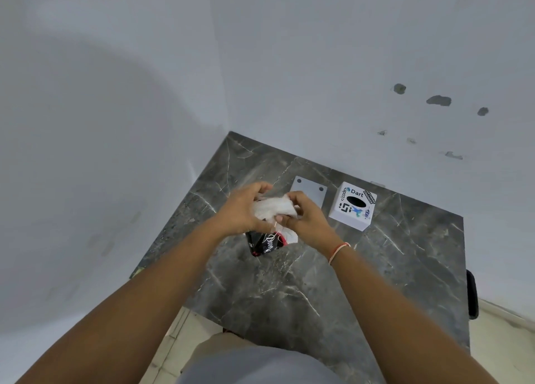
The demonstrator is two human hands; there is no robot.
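Head view: left hand [243, 209] and right hand [304, 218] both pinch crumpled white tissue [273, 208] above marbled grey surface [289, 282].
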